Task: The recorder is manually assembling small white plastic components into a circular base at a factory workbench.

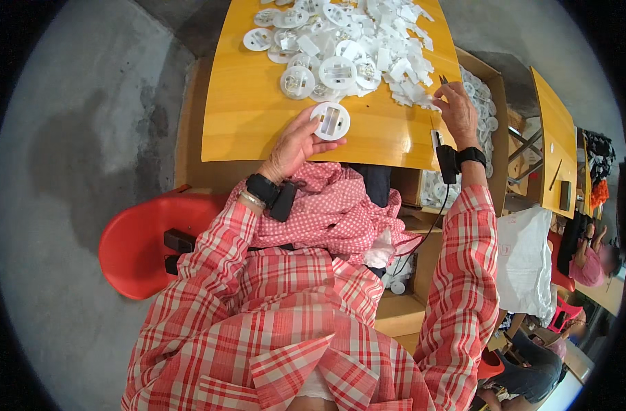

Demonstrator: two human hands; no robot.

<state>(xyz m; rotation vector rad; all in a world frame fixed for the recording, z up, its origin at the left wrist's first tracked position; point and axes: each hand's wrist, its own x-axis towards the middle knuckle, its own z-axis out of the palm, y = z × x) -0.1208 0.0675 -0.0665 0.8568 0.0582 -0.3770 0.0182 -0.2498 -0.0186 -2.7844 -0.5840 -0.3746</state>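
White disc (333,123) in left fingers (328,146)

These clamp its left edge; the right fingers (446,92) close around a dark pointed tool (443,79). Beyond the left fingers, more discs (299,81) and white scraps (401,68) heap on the worktop (234,103).

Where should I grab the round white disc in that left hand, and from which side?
Probably pinch the disc by its rim from the right. It's round, and that edge looks bare: the left hand covers the left and lower edges. The rectangular recess sits inward, so an edge grip should avoid it.
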